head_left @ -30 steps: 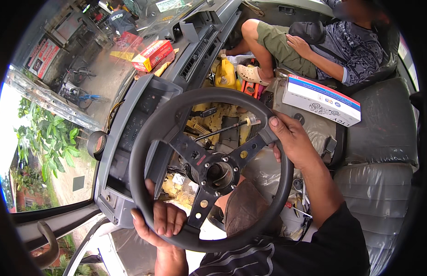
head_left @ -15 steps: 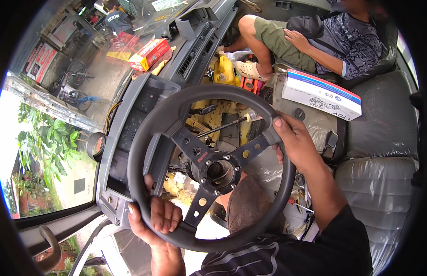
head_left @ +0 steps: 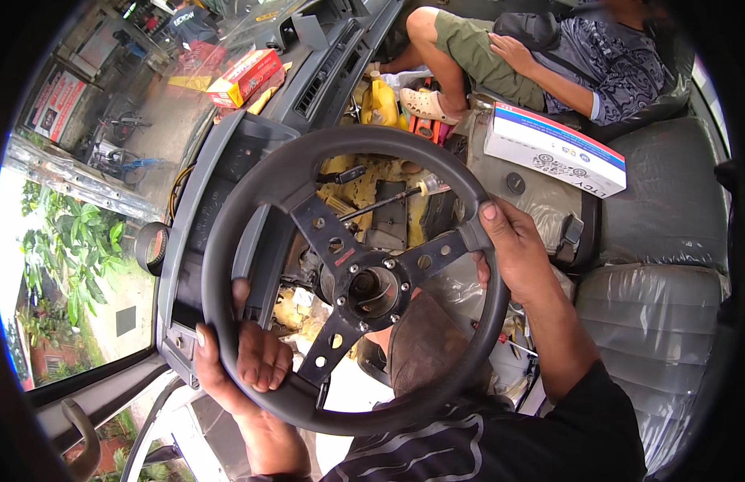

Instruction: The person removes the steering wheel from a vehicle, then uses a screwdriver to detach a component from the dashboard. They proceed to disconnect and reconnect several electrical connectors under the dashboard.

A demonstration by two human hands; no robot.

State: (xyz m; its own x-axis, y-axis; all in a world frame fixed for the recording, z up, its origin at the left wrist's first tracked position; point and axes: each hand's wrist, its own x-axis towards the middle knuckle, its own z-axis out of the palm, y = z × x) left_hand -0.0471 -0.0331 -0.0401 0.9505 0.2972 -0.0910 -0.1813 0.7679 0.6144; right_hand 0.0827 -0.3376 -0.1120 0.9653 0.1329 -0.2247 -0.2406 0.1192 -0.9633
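Note:
A black three-spoke steering wheel (head_left: 355, 145), with a round bolted hub, fills the middle of the view. My left hand (head_left: 250, 369) grips its lower-left rim, fingers curled over the inside edge and thumb outside. My right hand (head_left: 507, 249) is closed round the right rim where a spoke joins, thumb along the top. Behind the wheel are a thin rod (head_left: 380, 205) and torn yellow flooring (head_left: 294, 312). The grey dashboard (head_left: 260, 136) runs along the left of the wheel.
A long white box (head_left: 553, 151) lies between the seats (head_left: 645, 337). A seated person (head_left: 501, 72) occupies the far right seat, beside a yellow jug (head_left: 380, 104). A red box (head_left: 242, 78) rests on the dashboard. Another person (head_left: 187, 24) shows outside the windscreen.
The wheel and both my hands sit higher in the picture and my left hand further left, as the whole view has shifted. The wheel appears turned slightly clockwise.

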